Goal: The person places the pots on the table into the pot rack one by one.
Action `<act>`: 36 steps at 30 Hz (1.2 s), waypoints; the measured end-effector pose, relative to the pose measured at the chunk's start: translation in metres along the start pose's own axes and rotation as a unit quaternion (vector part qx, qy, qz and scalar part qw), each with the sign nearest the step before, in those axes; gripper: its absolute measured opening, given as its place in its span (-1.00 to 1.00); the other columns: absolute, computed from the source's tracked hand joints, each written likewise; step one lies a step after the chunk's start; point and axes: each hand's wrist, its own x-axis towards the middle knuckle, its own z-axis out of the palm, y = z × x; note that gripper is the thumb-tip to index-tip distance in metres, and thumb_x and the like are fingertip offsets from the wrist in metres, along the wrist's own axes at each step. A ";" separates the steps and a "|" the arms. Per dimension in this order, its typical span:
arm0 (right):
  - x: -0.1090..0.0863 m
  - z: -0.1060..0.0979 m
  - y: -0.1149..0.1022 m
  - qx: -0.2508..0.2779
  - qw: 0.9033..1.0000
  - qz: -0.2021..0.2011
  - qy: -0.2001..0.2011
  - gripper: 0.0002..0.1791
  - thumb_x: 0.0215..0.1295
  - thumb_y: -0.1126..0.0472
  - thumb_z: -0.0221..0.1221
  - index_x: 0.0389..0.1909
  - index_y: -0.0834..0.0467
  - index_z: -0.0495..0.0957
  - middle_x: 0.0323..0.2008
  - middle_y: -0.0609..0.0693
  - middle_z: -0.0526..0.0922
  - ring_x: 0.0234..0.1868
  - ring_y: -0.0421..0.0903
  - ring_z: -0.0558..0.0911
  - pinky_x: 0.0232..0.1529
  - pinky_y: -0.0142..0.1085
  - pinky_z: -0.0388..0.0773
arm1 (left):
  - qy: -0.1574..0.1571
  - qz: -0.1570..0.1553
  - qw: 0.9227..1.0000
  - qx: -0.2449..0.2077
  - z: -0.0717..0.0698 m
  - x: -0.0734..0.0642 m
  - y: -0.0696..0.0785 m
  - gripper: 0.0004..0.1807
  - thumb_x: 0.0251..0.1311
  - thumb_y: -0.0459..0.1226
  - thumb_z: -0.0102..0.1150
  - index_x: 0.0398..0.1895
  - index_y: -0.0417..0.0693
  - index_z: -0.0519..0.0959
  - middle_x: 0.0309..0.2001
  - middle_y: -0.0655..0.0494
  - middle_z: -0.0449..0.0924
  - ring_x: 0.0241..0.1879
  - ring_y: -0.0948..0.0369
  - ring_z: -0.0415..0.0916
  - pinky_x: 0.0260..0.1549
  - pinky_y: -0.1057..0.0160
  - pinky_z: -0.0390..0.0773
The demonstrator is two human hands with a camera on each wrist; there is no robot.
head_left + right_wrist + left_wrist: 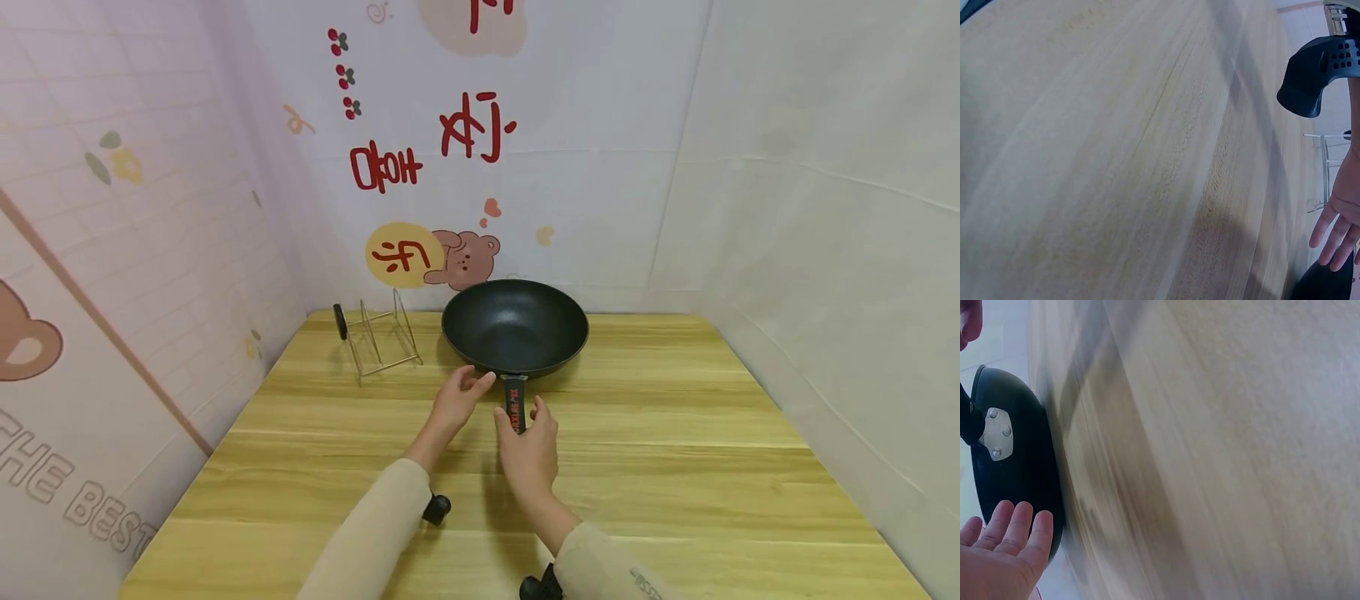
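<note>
A black wok [515,325] sits on the table with its handle [514,400], marked in red lettering, toward me. Close to the wok's near left side is my left hand [456,404]; in the left wrist view its fingers [1017,531] are extended by the dark outer wall. Whether they touch it I cannot tell. My right hand [529,450] is at the lower handle, thumb on one side and fingers on the other, with gaps visible. The handle's end is hidden behind this hand. The right wrist view shows the left hand [1344,219] with spread fingers.
A wire rack [382,337] with a black-tipped bar stands left of the wok on the wooden table [675,467]. Printed cloth walls [600,208] rise behind and at both sides. A black wrist device [437,508] is on the left forearm.
</note>
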 end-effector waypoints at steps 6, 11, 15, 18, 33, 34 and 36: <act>0.005 0.004 0.003 -0.013 1.000 0.005 -0.001 -0.18 0.24 -0.10 0.31 0.41 0.20 0.29 0.07 0.17 0.52 -0.18 0.08 0.57 -0.25 -0.01 0.49 | 0.004 -0.002 1.000 -0.001 0.005 0.001 0.001 -0.15 0.29 0.20 0.16 0.45 -0.16 0.28 0.26 -0.23 0.44 0.26 -0.11 0.39 0.17 -0.12 0.42; 0.007 0.003 0.005 -0.024 1.000 -0.003 -0.003 -0.31 0.20 -0.01 0.34 0.29 0.22 0.43 -0.16 0.08 0.62 -0.33 -0.01 0.56 -0.39 -0.12 0.44 | 0.004 -0.001 1.000 -0.001 0.008 0.000 0.001 -0.17 0.30 0.18 0.17 0.45 -0.16 0.28 0.27 -0.25 0.43 0.26 -0.12 0.39 0.16 -0.12 0.43; 0.008 0.001 0.008 -0.019 1.000 -0.017 -0.006 -0.49 0.22 0.09 0.33 0.15 0.21 0.55 -0.35 0.03 0.64 -0.45 -0.05 0.54 -0.48 -0.19 0.40 | -0.003 -0.004 1.000 -0.002 0.012 0.001 0.001 -0.16 0.30 0.17 0.17 0.45 -0.18 0.27 0.28 -0.26 0.41 0.26 -0.12 0.38 0.16 -0.11 0.44; 0.008 0.001 0.010 -0.005 1.000 -0.023 -0.005 -0.54 0.22 0.13 0.32 0.12 0.22 0.58 -0.41 0.02 0.64 -0.51 -0.07 0.52 -0.51 -0.22 0.39 | -0.008 -0.008 1.000 0.001 0.016 0.001 0.000 -0.17 0.31 0.16 0.16 0.45 -0.18 0.27 0.28 -0.24 0.42 0.27 -0.11 0.38 0.16 -0.11 0.43; 0.009 -0.001 0.018 0.042 0.999 -0.016 -0.020 -0.55 0.25 0.20 0.28 0.14 0.27 0.58 -0.57 -0.02 0.59 -0.66 -0.15 0.48 -0.65 -0.28 0.41 | -0.027 -0.012 0.999 0.016 0.029 -0.002 -0.005 -0.15 0.31 0.20 0.12 0.44 -0.22 0.27 0.28 -0.25 0.43 0.27 -0.11 0.38 0.17 -0.12 0.43; 0.009 -0.001 0.018 0.044 0.999 -0.017 -0.020 -0.56 0.24 0.20 0.28 0.13 0.27 0.58 -0.59 -0.03 0.58 -0.67 -0.15 0.48 -0.65 -0.29 0.41 | -0.028 -0.015 0.999 0.019 0.030 -0.003 -0.005 -0.14 0.31 0.21 0.12 0.44 -0.22 0.28 0.28 -0.24 0.43 0.28 -0.11 0.38 0.17 -0.11 0.43; 0.009 -0.002 0.018 0.050 0.998 -0.015 -0.022 -0.58 0.25 0.21 0.27 0.11 0.25 0.59 -0.62 -0.03 0.57 -0.69 -0.15 0.49 -0.67 -0.29 0.41 | -0.032 -0.017 0.999 0.020 0.032 -0.003 -0.005 -0.12 0.30 0.23 0.12 0.44 -0.23 0.28 0.27 -0.24 0.43 0.27 -0.11 0.39 0.17 -0.11 0.42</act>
